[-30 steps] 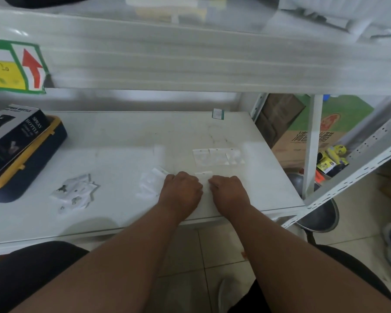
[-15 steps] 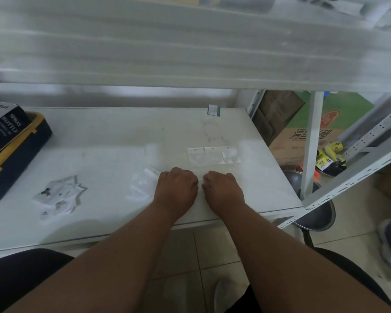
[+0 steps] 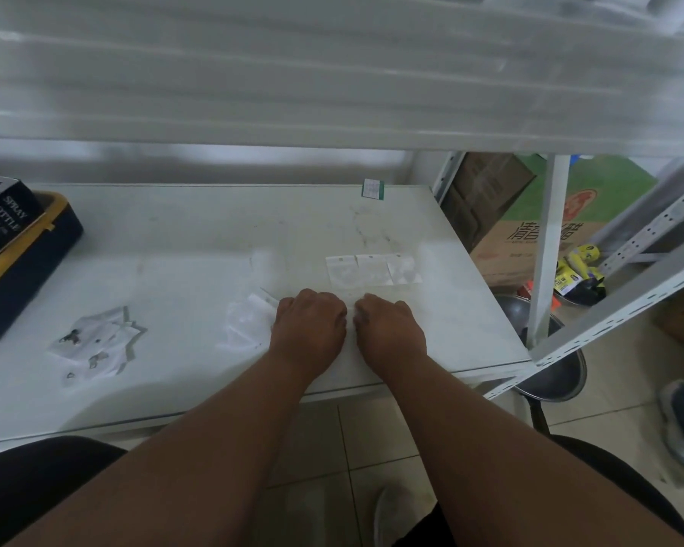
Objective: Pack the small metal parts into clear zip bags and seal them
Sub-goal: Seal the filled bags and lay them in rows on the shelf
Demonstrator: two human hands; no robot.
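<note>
A: What has changed over the last second?

B: Very little. The left hand [image 3: 311,323] and the right hand [image 3: 389,329] stay knuckles-up, side by side on the white tabletop [image 3: 182,246], fingers curled under. Earlier a sliver of clear bag showed between them; now the gap has closed and hides it. Whether the fingertips pinch a bag I cannot tell. Only the view has swung slightly right.

A: And for the task?

B: My guess is they are pressing a zip strip closed, so one bag is near done.

A: Where are the other things?

B: The loose heap of empty clear zip bags [image 3: 247,319] touches the left hand's outer side. The flat row of three clear bags [image 3: 372,269] lies just beyond the fingers. The crumpled clear bags holding small dark metal parts [image 3: 95,343] sit well left of the left hand.

A: Any writing?

B: "SPRAY BOTTLE" on the black box [image 3: 5,219] atop the navy-and-yellow plastic case [image 3: 36,250], far left. Chinese characters, blurred, on the brown cardboard carton [image 3: 530,250] beyond the right hand. The small green-edged label [image 3: 373,189] is unreadable.
</note>
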